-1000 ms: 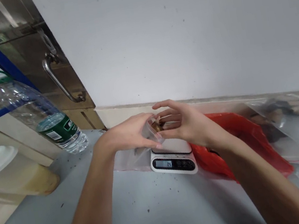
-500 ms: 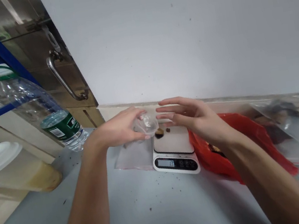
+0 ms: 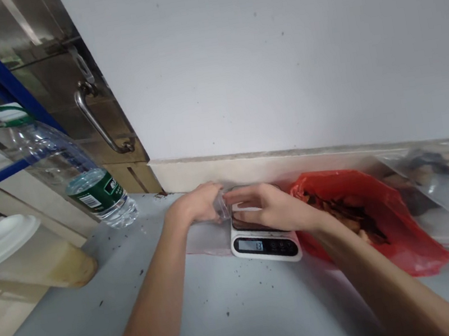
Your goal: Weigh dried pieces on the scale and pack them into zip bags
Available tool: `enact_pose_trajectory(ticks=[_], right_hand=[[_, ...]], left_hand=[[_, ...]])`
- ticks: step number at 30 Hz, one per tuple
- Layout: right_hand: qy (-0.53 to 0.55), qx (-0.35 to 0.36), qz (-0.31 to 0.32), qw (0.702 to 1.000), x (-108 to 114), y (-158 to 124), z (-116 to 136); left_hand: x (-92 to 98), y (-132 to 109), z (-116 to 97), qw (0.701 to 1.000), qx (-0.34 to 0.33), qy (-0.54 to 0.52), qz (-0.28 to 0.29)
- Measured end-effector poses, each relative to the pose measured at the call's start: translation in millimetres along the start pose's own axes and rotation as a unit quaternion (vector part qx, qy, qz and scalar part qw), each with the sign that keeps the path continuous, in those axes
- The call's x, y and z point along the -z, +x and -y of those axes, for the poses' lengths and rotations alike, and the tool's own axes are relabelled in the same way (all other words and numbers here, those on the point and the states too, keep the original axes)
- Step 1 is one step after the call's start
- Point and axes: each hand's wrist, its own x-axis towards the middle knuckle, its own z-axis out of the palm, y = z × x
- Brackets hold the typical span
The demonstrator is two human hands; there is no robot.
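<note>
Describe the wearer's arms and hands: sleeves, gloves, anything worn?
Both arms are bare as far as the frame shows: no sleeve on the left forearm or the right forearm. The left hand and right hand wear no gloves, and no watch, band or ring shows. The fingers are slim; the nails are too small to judge.

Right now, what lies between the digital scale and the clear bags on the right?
A red plastic bag holding brown pieces, in the head view.
</note>
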Motion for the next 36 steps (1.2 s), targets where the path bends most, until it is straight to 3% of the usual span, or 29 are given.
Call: enact_pose_trajectory(ticks=[2, 7, 10, 12, 16, 19, 23, 27, 32, 36], right_hand=[[0.043, -0.007, -0.017, 0.999, 3, 1, 1], [-0.061, -0.09, -0.137, 0.985, 16, 1, -11], [-0.092, -0.088, -0.116, 0.985, 25, -4, -11], [-0.088, -0.047, -0.079, 0.992, 31, -9, -2], [-0.084, 0.058, -0.052, 0.993, 44, -22, 27], [-0.055, 0.097, -0.076, 0.991, 50, -28, 44], [-0.053, 0.068, -0.13, 0.988, 54, -34, 51], [-0.087, 0.025, -0.18, 0.979, 59, -40, 53], [-0.08, -0.012, -0.161, 0.984, 68, -48, 58], [-0.05, -0.001, -0.2, 0.978, 70, -50, 59]], left_hand=[[0.2, -1, 5, 1.0, -0.006, -0.017, -0.007], [5.0, -3, 13, 0.999, -0.012, -0.031, -0.001], [15.7, -14, 14, 0.999, -0.001, -0.037, -0.011], [26.1, -29, 12, 0.998, 0.006, -0.05, -0.04], [43.4, -61, 2, 0.983, -0.064, -0.144, -0.089], [46.3, -69, -7, 0.968, -0.119, -0.195, -0.102], [43.2, -59, -17, 0.949, -0.163, -0.231, -0.139], [42.6, -57, -30, 0.948, -0.185, -0.201, -0.163], [42.2, -63, -43, 0.922, -0.173, -0.18, -0.297], [42.4, -64, -44, 0.936, -0.168, -0.148, -0.271]])
